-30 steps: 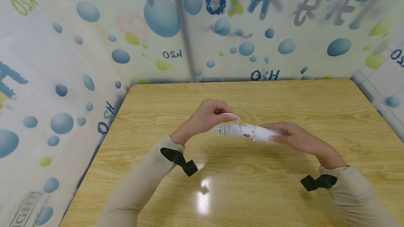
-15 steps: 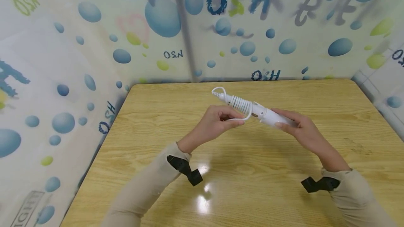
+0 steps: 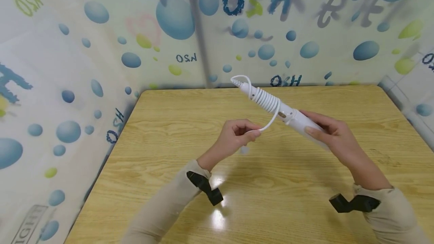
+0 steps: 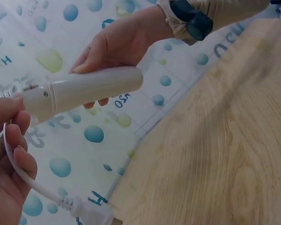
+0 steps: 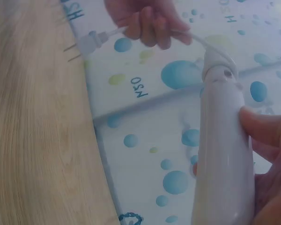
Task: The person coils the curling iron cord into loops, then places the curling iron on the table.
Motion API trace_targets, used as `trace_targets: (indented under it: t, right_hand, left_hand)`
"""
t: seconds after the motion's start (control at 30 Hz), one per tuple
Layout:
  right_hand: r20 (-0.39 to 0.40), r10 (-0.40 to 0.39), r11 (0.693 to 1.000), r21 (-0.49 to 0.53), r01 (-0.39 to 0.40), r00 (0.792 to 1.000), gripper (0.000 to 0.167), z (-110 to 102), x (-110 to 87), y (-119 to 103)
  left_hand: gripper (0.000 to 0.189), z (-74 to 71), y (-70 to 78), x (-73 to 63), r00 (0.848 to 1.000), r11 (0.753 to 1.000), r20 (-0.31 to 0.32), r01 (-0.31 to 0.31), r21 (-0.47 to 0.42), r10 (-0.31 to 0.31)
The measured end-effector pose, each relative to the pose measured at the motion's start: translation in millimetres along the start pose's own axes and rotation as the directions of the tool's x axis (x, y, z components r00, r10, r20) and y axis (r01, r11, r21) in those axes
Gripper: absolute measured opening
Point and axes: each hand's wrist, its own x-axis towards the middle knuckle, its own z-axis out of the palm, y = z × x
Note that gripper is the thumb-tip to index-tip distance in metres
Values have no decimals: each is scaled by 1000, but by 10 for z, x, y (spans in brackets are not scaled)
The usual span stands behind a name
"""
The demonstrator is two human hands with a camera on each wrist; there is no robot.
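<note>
A white hair styling iron [image 3: 301,121] is held tilted above the table, its cord end pointing up and to the far left. Several turns of its white cord [image 3: 268,100] wrap the narrower handle. My right hand [image 3: 342,144] grips the thick smooth body, thumb on the near side. With thumb and fingers, my left hand [image 3: 235,136] pinches the loose stretch of cord to the lower left of the coils. Below that hand hangs the two-pin plug [image 4: 96,212], its pins plain beside the left hand in the right wrist view. The right palm is mostly hidden.
The wooden table [image 3: 176,115] lies beneath both hands, with glare near its front middle. A wall covering [image 3: 288,59] printed with blue bubbles stands behind and to the left. Black wrist cameras [image 3: 205,187] are strapped over beige sleeves [image 3: 169,202].
The iron has swung from nearly level to steeply tilted, its cord end rising. My left hand has dropped away from the coils, and more loose cord now spans between them.
</note>
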Motion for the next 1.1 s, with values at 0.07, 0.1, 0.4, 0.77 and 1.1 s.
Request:
trace_targets:
  t: [0.07, 0.1, 0.4, 0.77, 1.1]
  right_hand:
    - [27, -11, 999, 31, 10, 1000, 42, -11, -15, -4]
    - [40, -11, 999, 46, 9, 999, 42, -13, -23, -6]
    - [107, -34, 994, 109, 22, 994, 40, 4, -89, -16]
    - [103, 19, 981, 191, -38, 995, 41, -14, -59, 30]
    - [101, 60, 974, 211, -80, 993, 41, -20, -32, 71]
  left_hand:
    - [13, -19, -42, 5, 1000, 1000, -7, -5, -5, 5]
    - [14, -29, -62, 12, 1000, 1000, -10, -9, -4, 9]
    - [14, -80, -184, 83, 1000, 1000, 2, 4, 23, -4]
    - [7, -155, -348, 34, 999, 958, 10, 39, -286, -37]
    - [16, -246, -315, -16, 996, 950, 45, 92, -297, -82]
